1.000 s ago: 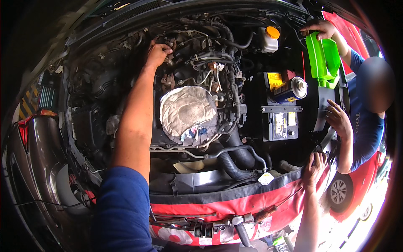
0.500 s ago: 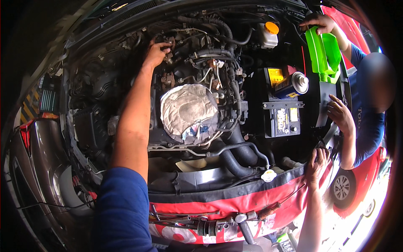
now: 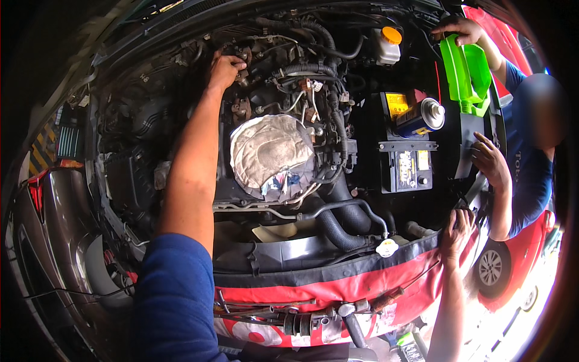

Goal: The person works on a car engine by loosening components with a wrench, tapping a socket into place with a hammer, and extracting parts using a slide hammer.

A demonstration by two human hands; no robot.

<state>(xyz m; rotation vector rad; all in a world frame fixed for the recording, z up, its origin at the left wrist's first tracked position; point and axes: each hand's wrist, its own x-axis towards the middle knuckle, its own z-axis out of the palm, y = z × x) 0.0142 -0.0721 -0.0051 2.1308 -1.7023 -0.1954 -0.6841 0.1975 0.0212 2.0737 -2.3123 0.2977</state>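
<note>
My left hand [image 3: 225, 70] reaches far into a car's engine bay, its fingers curled around a rusty brown metal engine part [image 3: 243, 60] near the back of the engine. The fingertips are partly hidden. Nearer to me, a dirty round cloth cover [image 3: 271, 154] lies on the engine, with a torn patch at its front edge. My right hand [image 3: 458, 234] is at the right front corner of the bay, its fingers bent over the edge beside the red and black fender cover [image 3: 356, 274].
A co-worker at the right has one hand on a green plastic jug [image 3: 469, 75] and the other on the fender. A spray can [image 3: 425, 117] lies on the battery [image 3: 407, 172]. Several tools [image 3: 301, 320] lie on the front cover. Hoses [image 3: 341, 232] cross the front.
The fingers of my left hand have curled in more at the rusty part. My right hand stays on the edge, and the co-worker's hands have hardly moved.
</note>
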